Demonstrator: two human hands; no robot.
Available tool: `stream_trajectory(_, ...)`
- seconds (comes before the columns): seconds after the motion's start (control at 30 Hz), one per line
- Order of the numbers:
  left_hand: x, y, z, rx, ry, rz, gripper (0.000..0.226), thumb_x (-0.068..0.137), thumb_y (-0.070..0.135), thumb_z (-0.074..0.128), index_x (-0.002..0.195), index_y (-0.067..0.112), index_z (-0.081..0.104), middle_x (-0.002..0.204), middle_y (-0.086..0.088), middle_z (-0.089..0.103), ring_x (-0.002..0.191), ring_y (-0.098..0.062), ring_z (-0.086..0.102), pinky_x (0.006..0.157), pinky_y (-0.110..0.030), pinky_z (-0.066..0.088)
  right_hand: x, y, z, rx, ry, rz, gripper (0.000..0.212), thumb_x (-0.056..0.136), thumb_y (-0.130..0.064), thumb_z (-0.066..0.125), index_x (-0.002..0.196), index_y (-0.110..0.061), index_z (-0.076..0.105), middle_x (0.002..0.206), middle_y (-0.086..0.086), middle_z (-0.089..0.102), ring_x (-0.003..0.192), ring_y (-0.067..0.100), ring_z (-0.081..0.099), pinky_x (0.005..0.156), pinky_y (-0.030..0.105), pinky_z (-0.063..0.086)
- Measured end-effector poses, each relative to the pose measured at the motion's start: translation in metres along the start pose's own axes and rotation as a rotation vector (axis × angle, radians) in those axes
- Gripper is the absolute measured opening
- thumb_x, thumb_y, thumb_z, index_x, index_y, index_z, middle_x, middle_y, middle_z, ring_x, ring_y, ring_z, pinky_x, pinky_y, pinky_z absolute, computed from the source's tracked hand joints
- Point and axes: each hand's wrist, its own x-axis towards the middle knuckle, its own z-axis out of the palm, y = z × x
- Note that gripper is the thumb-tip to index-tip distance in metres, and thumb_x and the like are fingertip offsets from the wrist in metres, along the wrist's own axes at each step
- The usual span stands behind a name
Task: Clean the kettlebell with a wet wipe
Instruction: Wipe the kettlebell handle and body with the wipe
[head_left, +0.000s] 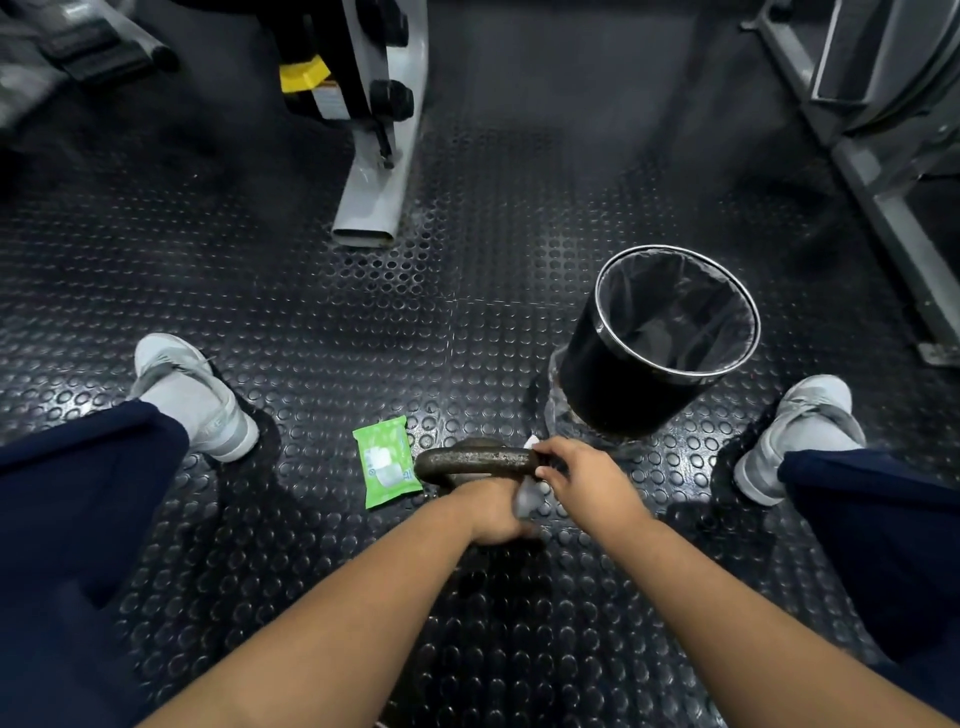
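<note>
A dark, worn metal kettlebell (475, 461) stands on the studded rubber floor between my feet; its handle runs left to right and its body is mostly hidden under my hands. My right hand (587, 480) grips the right end of the handle with a white wet wipe (529, 498) wrapped under its fingers. My left hand (493, 512) rests on the kettlebell's body just below the handle, fingers curved over it. A green pack of wet wipes (385, 467) lies flat on the floor, just left of the handle.
A black bin (613, 374) with a clear liner stands right behind the kettlebell, to the right. My grey shoes (192, 395) (795, 436) flank the spot. A grey machine leg (371, 208) reaches down from the back, and a metal frame (883, 171) is at the far right.
</note>
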Motion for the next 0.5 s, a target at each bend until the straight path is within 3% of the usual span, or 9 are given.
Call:
stream_trajectory(0.17, -0.002, -0.019, 0.021, -0.508, 0.022, 0.046, 0.062, 0.078, 0.06, 0.076, 0.128, 0.027, 0.058, 0.119, 0.011, 0.065, 0.108, -0.008, 0.061, 0.099, -0.031, 0.048, -0.002, 0.001, 0.002, 0.018, -0.003, 0.01, 0.031, 0.097, -0.025, 0.068, 0.127, -0.033, 0.067, 0.122, -0.01, 0.069, 0.106, 0.011, 0.065, 0.095, 0.033, 0.053)
stream_trajectory(0.3, -0.002, 0.0, 0.046, -1.098, 0.249, -0.061, 0.031, 0.093, 0.047, 0.066, 0.108, 0.021, 0.071, 0.108, -0.002, 0.075, 0.099, -0.015, 0.069, 0.091, -0.04, 0.059, -0.004, -0.001, 0.007, 0.142, 0.029, 0.085, 0.036, 0.096, -0.023, 0.069, 0.132, -0.026, 0.064, 0.127, -0.005, 0.067, 0.111, 0.012, 0.062, 0.103, 0.035, 0.05)
stream_trajectory(0.4, -0.009, 0.008, 0.053, -1.298, 0.379, -0.143, 0.022, 0.102, 0.034, 0.058, 0.101, 0.021, 0.076, 0.099, 0.002, 0.077, 0.101, -0.019, 0.071, 0.081, -0.033, 0.06, -0.011, -0.003, 0.015, 0.346, 0.002, 0.366, 0.05, 0.096, -0.039, 0.07, 0.136, -0.011, 0.058, 0.118, -0.002, 0.064, 0.106, 0.015, 0.06, 0.096, 0.033, 0.048)
stream_trajectory(0.5, -0.02, 0.009, 0.045, -1.3, 0.292, -0.157, 0.02, 0.104, 0.03, 0.056, 0.106, 0.021, 0.074, 0.101, -0.003, 0.078, 0.095, -0.02, 0.073, 0.078, -0.033, 0.061, -0.017, 0.002, 0.022, 0.77, -0.288, 0.686, 0.056, 0.097, -0.059, 0.061, 0.121, -0.009, 0.069, 0.106, 0.007, 0.075, 0.098, 0.027, 0.069, 0.092, 0.044, 0.057)
